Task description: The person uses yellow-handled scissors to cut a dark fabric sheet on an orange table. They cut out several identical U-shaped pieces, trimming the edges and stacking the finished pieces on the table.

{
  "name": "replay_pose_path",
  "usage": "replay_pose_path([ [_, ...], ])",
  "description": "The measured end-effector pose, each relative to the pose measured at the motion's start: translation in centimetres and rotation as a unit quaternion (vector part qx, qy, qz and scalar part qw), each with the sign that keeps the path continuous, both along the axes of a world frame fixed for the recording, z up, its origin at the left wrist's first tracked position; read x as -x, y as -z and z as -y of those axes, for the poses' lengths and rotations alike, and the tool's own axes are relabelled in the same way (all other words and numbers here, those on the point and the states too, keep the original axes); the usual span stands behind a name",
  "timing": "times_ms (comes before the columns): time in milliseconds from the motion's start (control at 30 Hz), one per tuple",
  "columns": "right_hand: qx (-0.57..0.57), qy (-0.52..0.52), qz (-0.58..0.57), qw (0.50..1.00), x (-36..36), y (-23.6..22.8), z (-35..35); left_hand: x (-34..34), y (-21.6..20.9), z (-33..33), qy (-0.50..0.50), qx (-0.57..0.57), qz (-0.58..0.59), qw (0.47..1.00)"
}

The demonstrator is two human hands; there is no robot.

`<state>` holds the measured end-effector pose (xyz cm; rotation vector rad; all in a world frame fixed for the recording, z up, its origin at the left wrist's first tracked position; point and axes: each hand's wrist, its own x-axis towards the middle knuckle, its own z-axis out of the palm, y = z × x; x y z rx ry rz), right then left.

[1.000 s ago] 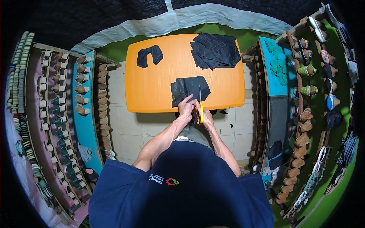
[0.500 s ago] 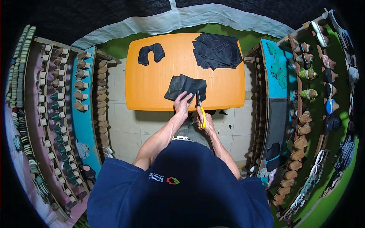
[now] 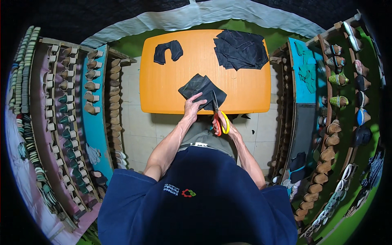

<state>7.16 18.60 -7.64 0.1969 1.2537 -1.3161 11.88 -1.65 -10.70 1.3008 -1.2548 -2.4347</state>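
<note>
A dark piece of black material (image 3: 200, 86), leather-like or cloth, lies at the near edge of the orange table (image 3: 163, 90). My left hand (image 3: 192, 108) grips its near left side, fingers over the top. With my right hand (image 3: 226, 124) I hold scissors (image 3: 224, 126) that have one yellow and one red handle. Their blades point away from me and lie at the right part of the material, slightly apart. Behind, on the table's far left, rests a U-shaped black cut piece (image 3: 174, 47). A pile of black pieces (image 3: 241, 49) covers the far right corner.
Racks of wooden shoe lasts (image 3: 92, 85) stand on the left, with more lasts (image 3: 326, 154) and finished shoes (image 3: 339, 79) on the right. Green scraps (image 3: 306, 69) lie on a blue board. Dark scraps (image 3: 245, 116) are on the tiled floor beyond my right hand.
The black material has turned, so a corner now points away from me. The scissors have rotated and opened, with the red handle now showing. The whole view has shifted slightly.
</note>
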Motion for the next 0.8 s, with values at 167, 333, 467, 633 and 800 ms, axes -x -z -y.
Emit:
replay_pose_path([
  [167,-0.03,-0.025,-0.02,0.999,0.39,-0.61,0.18,-0.4,1.11,0.57,0.033,0.051,-0.008,0.998],
  [333,-0.034,-0.032,-0.015,0.999,0.53,-0.85,0.07,-0.42,0.56,0.37,0.035,0.022,-0.021,0.999],
  [467,-0.045,-0.028,-0.009,0.999,0.4,-0.55,-0.11,-0.53,0.68,0.35,0.038,0.03,-0.019,0.999],
  [633,-0.064,-0.018,-0.007,0.998,0.35,-0.46,-0.18,-0.32,0.45,0.1,0.035,0.028,-0.01,0.999],
  [800,-0.064,0.014,-0.009,0.998,-0.07,-0.89,-0.07,-0.22,0.41,-0.19,0.019,0.005,-0.004,1.0],
])
